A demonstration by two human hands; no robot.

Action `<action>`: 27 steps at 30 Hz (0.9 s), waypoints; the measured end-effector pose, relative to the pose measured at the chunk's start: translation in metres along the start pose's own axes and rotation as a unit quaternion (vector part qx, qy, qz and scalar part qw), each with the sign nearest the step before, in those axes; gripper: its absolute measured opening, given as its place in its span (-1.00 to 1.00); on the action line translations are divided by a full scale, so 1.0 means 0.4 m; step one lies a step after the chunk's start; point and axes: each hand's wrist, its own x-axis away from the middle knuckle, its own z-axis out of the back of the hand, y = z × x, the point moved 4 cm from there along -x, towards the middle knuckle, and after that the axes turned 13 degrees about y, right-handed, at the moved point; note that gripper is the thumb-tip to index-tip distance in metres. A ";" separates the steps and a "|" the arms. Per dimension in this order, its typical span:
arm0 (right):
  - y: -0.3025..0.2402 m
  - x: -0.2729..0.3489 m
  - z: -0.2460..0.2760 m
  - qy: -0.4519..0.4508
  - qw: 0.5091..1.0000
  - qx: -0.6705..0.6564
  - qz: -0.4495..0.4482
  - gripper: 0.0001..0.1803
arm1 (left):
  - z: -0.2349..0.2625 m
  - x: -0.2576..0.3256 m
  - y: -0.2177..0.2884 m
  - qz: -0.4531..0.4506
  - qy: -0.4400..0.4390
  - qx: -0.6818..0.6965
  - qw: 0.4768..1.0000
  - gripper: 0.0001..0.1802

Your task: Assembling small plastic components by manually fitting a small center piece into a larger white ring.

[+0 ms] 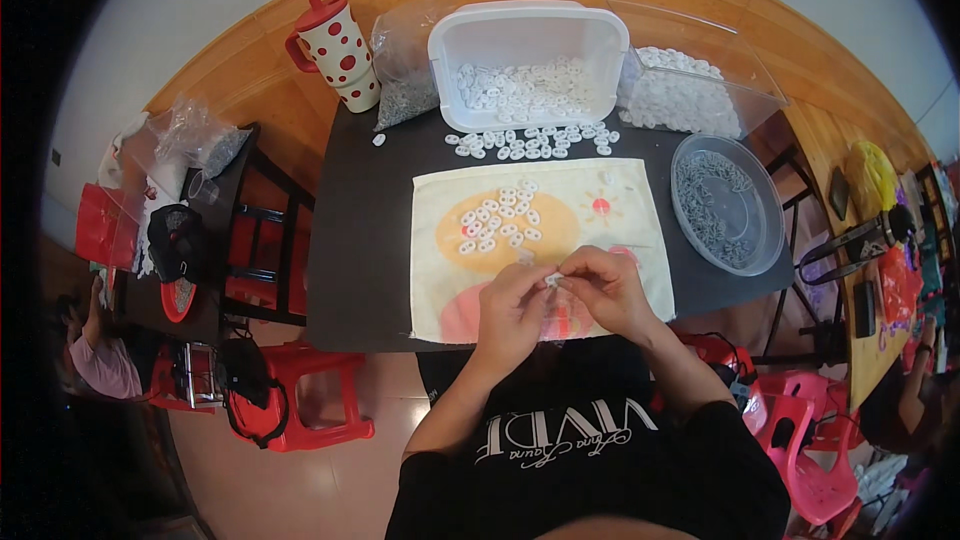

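My left hand (508, 312) and my right hand (612, 285) meet over the near edge of a cream printed cloth (640, 210). Their fingertips pinch a small white plastic piece (553, 281) between them; the fingers cover most of it. Just beyond lies a loose group of white oval pieces with two holes (490, 223), spread on the cloth's orange patch. More such oval pieces (530, 145) are strewn along the cloth's far edge. To the right, a round clear tub (768, 240) contains many tiny grey parts (712, 200), too small to name.
At the back stand a white bin (445, 90) of white pieces, a clear box (755, 75) of more, a bag of grey parts (408, 95) and a dotted tumbler (345, 55). Red stools (320, 390) flank the dark table (350, 240). Other people sit at both sides.
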 end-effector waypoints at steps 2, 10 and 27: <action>0.009 0.002 0.000 0.000 1.000 0.006 0.008 -0.86 | -0.006 0.003 0.002 -0.029 0.007 -0.029 0.999 -0.64; -0.024 -0.001 -0.002 0.001 0.987 0.103 0.124 -0.86 | -0.021 0.002 0.050 -0.165 0.041 -0.193 0.966 -0.64; -0.056 0.010 -0.015 -0.015 0.948 0.187 0.257 -0.81 | 0.002 -0.004 0.047 -0.140 -0.011 -0.156 0.978 -0.66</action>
